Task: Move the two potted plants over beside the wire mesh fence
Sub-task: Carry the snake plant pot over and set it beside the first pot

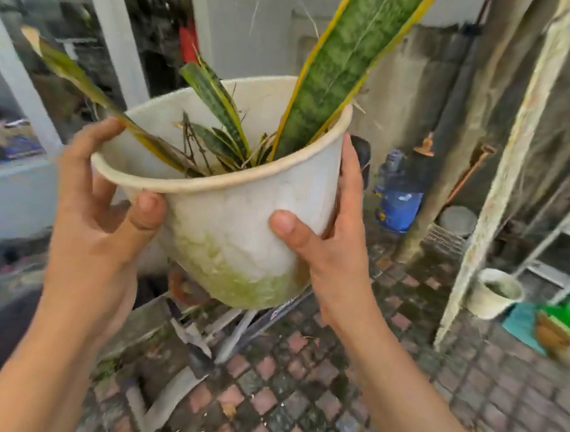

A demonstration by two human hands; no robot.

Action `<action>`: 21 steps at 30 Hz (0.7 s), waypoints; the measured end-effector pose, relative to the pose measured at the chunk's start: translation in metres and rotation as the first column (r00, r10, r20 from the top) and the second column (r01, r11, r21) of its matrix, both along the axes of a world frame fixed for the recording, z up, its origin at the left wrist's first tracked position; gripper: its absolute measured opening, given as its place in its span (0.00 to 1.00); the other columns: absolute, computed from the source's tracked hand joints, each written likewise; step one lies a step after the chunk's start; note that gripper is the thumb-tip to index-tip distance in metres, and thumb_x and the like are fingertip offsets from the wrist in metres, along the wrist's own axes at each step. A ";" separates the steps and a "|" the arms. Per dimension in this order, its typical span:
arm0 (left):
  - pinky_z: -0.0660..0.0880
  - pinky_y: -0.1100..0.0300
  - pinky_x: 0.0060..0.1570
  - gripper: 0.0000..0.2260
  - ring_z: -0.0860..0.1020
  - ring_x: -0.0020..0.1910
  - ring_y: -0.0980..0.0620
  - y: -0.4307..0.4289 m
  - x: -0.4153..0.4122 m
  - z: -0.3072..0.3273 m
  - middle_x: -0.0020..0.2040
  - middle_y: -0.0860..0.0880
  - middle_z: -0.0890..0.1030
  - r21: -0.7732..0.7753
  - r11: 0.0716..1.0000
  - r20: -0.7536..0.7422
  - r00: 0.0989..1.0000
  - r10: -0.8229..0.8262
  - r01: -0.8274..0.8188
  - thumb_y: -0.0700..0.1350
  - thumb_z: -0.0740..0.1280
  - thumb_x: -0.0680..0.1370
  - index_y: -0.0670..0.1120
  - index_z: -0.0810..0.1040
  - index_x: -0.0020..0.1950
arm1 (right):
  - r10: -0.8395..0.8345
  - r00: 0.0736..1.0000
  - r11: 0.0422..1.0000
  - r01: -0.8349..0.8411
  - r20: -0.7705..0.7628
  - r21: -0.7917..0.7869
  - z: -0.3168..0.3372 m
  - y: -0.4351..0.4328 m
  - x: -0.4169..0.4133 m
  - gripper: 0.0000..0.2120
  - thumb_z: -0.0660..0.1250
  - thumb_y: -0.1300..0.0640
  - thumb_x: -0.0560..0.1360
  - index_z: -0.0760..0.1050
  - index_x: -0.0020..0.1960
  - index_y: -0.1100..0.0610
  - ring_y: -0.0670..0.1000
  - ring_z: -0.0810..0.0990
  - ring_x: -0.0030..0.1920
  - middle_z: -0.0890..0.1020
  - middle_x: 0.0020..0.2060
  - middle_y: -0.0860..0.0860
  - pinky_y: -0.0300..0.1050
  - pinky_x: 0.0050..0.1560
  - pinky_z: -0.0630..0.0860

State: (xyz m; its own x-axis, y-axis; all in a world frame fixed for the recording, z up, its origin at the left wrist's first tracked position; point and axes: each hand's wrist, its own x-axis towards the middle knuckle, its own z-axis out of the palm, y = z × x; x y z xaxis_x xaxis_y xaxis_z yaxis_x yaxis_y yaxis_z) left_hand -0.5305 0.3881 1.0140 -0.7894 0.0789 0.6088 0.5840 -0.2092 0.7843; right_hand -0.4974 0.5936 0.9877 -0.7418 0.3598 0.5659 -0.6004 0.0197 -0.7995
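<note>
Potted plant (235,210) between both hands (left (95,231), right (336,253)), above paving (469,393), second pot (495,292) far right

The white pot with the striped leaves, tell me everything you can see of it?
The white pot is round, tapering downward, with a rolled cream rim, and looks like plastic. Green staining covers its lower part. It is held tilted in the air, above the brick paving, by the left hand and right hand. It holds a snake plant with yellow-edged leaves and dry twigs.
</note>
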 end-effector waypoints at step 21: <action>0.82 0.63 0.57 0.43 0.81 0.64 0.57 0.465 -0.057 -0.053 0.66 0.56 0.83 0.125 0.762 0.214 0.733 -0.646 0.636 0.67 0.83 0.64 0.54 0.72 0.73 | -0.574 0.805 0.818 0.574 0.147 0.051 -0.041 0.403 0.072 0.51 0.83 0.32 0.59 0.64 0.77 0.31 0.55 0.68 0.81 0.67 0.81 0.50 0.65 0.78 0.69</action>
State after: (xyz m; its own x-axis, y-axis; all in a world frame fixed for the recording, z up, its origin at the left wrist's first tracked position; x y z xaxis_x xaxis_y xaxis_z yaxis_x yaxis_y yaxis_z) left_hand -0.5873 0.8536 0.9612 -0.6764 0.5971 0.4312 0.1039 -0.5022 0.8585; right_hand -0.4257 0.9970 0.9463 -0.4755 0.7445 0.4686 -0.3530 0.3264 -0.8768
